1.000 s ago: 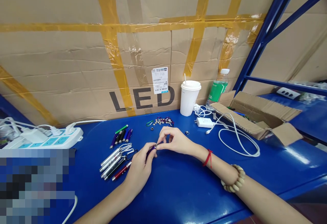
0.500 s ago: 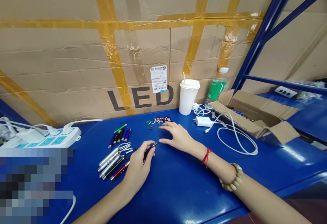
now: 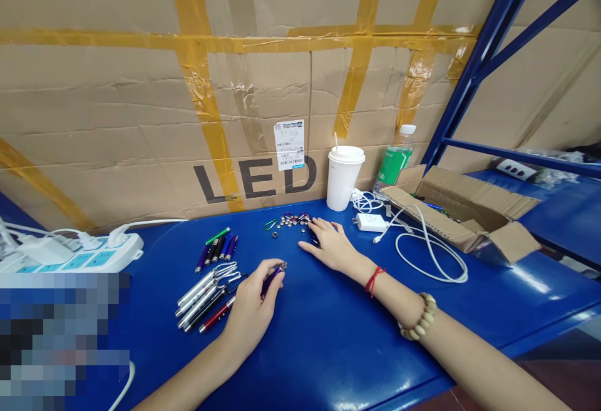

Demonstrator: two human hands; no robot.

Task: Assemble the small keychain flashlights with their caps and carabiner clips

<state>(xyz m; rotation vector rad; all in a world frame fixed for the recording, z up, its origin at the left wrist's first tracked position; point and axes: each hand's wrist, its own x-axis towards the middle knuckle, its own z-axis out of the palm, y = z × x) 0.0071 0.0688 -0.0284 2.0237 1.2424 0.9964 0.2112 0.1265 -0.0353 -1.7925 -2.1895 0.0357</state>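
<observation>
My left hand [image 3: 255, 298] is closed around a purple penlight [image 3: 271, 281], its silver end showing past the fingertips. My right hand [image 3: 332, 245] lies low over the blue table with fingers stretched out, at the right edge of a cluster of small silver round parts [image 3: 291, 221] and purple carabiner clips; dark pieces are partly hidden under its fingers. A green carabiner [image 3: 270, 224] lies left of the cluster. Left of my left hand are silver penlights [image 3: 197, 292] with clips, plus a black one and a red one [image 3: 216, 315]. Short coloured tubes [image 3: 217, 249] lie behind them.
A white lidded cup [image 3: 345, 179] with a straw and a green-labelled bottle [image 3: 395, 164] stand at the back. Right of them are a white charger [image 3: 370, 222] with cable and an open cardboard box [image 3: 469, 201]. A power strip [image 3: 103, 254] sits at the left.
My right hand has moved slightly away from my left hand and flattened down beside the small parts. My left hand keeps its hold on the purple penlight, almost unmoved.
</observation>
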